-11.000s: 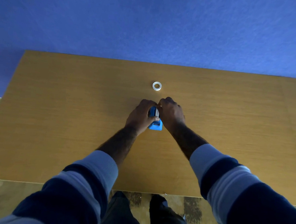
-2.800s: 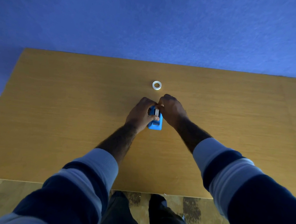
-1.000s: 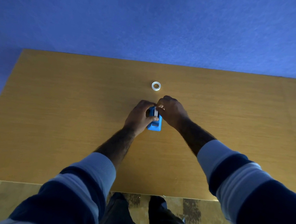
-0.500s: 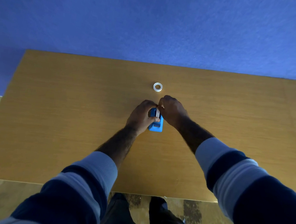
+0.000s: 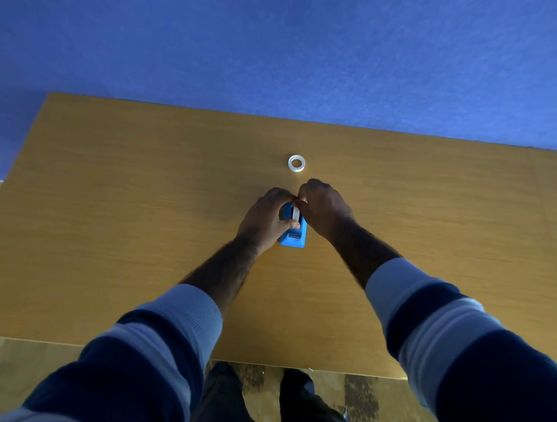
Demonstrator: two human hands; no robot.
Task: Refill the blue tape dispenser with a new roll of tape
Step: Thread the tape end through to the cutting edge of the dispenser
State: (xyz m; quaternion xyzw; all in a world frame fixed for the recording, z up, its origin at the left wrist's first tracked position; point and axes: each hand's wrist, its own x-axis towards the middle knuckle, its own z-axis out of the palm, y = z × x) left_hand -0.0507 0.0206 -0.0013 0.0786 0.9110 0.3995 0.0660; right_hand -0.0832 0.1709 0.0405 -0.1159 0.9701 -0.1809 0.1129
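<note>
The blue tape dispenser stands on the wooden table near its middle. A pale tape roll sits on edge in the dispenser's top. My left hand wraps the dispenser's left side, its thumb lying across the top. My right hand comes in from the right, fingertips pinched on the far end of the roll. A small white ring, an empty tape core or spare roll, lies flat on the table just beyond my hands.
The table's far edge meets a blue wall. Its near edge runs above my legs and the patterned floor. My striped sleeves fill the lower part of the view.
Both hands have stayed on the dispenser. My right fingertips have shifted slightly at the roll's far end; the white ring has not moved.
</note>
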